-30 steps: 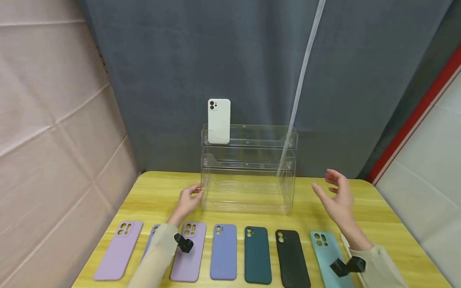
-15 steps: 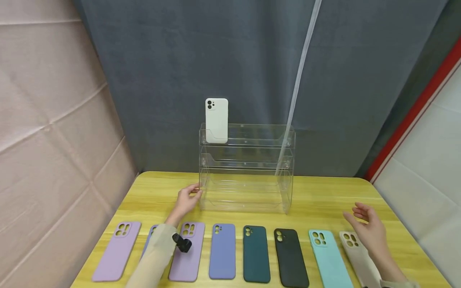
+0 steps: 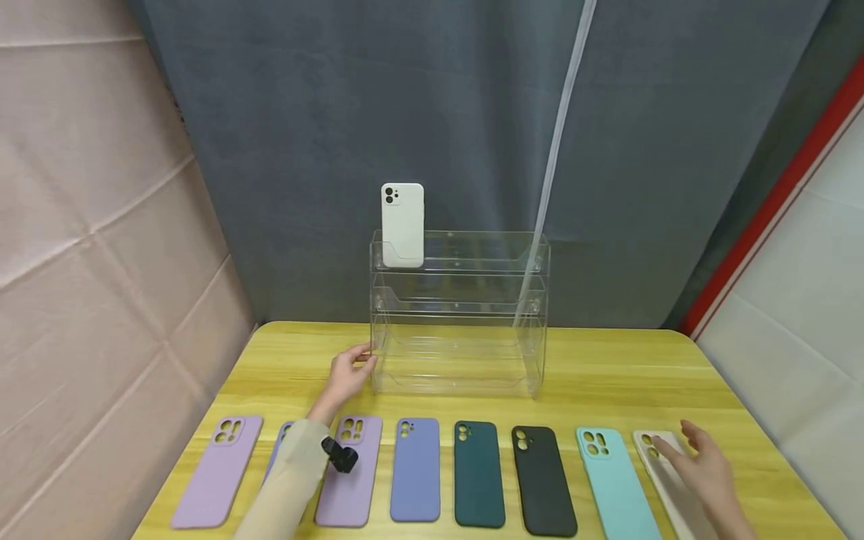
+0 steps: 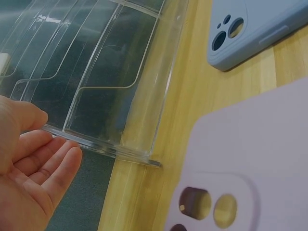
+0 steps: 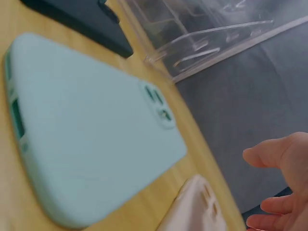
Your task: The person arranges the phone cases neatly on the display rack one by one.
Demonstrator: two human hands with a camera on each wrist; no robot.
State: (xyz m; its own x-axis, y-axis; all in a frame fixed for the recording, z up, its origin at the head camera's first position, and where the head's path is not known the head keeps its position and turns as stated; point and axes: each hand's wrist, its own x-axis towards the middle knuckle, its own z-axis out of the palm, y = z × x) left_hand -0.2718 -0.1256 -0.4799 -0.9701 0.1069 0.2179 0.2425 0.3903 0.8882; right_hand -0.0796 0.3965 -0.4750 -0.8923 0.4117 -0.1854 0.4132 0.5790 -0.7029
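Observation:
A clear tiered acrylic rack stands on the table with a white phone case upright in its top tier, at the left. My left hand is at the rack's lower left side; in the left wrist view its thumb and loosely bent fingers lie against the side panel's edge. At the right, my right hand hovers over an off-white phone case, thumb and fingers apart, holding nothing. The right wrist view has that hand beside the off-white case, with a gap between them.
A row of phone cases lies along the table front: lilac, a periwinkle one partly behind my left sleeve, lilac, periwinkle, dark teal, black and turquoise. A grey curtain hangs behind.
My right hand has moved right and down toward me, from beside the rack to over the off-white phone case. The left hand keeps its place at the rack.

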